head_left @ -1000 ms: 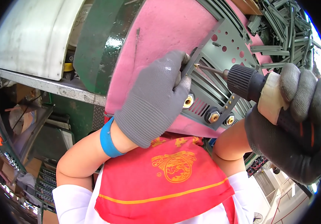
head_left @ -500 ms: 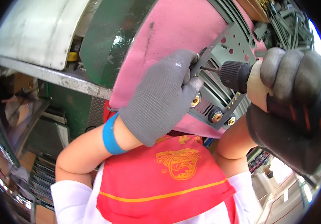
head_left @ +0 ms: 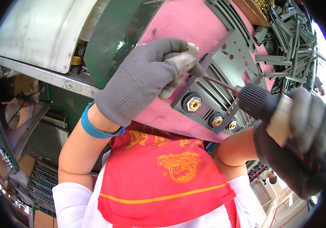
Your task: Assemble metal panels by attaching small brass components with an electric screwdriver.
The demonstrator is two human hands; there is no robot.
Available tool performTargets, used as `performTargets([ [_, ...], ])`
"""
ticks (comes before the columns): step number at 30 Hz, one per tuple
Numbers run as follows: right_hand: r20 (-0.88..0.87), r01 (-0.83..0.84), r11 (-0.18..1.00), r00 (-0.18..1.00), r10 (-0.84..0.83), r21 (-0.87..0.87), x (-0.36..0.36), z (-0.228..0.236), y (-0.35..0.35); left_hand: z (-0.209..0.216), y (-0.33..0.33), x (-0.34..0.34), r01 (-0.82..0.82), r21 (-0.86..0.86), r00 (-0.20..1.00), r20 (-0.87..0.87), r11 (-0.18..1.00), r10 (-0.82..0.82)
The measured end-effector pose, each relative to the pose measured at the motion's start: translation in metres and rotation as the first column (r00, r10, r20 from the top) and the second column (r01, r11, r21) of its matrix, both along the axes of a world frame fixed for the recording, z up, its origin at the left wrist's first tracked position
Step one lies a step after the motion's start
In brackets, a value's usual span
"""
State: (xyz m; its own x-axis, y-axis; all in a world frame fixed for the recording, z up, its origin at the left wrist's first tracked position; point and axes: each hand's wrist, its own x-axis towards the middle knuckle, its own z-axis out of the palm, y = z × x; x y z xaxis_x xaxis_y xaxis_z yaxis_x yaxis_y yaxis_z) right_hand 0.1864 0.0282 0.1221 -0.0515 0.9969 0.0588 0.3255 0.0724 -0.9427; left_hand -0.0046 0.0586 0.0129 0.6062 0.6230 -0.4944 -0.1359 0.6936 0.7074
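My right hand (head_left: 309, 121), in a grey glove, is wrapped round a cordless power screwdriver (head_left: 255, 99) with a ribbed black collar. Its long thin bit (head_left: 220, 82) points up and left, across a dark grey metal panel (head_left: 229, 57) with punched holes and slots. At the bit's tip, the fingers of my gloved left hand (head_left: 140, 78) are pinched together; what they hold, if anything, is hidden. Brass fittings with nuts (head_left: 192, 103) sit along the panel's near side, below the bit.
The panel lies on a pink work surface (head_left: 185, 21). Grey metal strips (head_left: 294, 49) are heaped at the far right, beside a brown box (head_left: 252, 11) of small brass parts. A dark green sheet (head_left: 113, 41) and a white panel (head_left: 37, 34) stand on the left.
My left hand has come off the panel's edge, and its fingers now pinch at the bit's tip. The screwdriver has drawn back to the lower right and tilted.
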Motion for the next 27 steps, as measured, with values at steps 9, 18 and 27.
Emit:
performTargets([
  [9,-0.066,0.039,0.99,0.997,-0.03,0.139,-0.005,0.004,-0.003,0.008,0.002,0.018,0.095,-0.223,0.99,0.12,0.97,-0.069],
  [18,-0.165,0.029,0.975,0.986,0.008,0.219,-0.009,-0.002,0.004,0.013,-0.004,0.02,0.075,-0.22,0.997,0.046,0.973,-0.067],
  [27,-0.251,0.035,0.959,0.967,0.039,0.283,0.0,-0.009,0.003,0.015,-0.007,0.026,0.039,-0.319,0.956,0.287,0.947,0.057],
])
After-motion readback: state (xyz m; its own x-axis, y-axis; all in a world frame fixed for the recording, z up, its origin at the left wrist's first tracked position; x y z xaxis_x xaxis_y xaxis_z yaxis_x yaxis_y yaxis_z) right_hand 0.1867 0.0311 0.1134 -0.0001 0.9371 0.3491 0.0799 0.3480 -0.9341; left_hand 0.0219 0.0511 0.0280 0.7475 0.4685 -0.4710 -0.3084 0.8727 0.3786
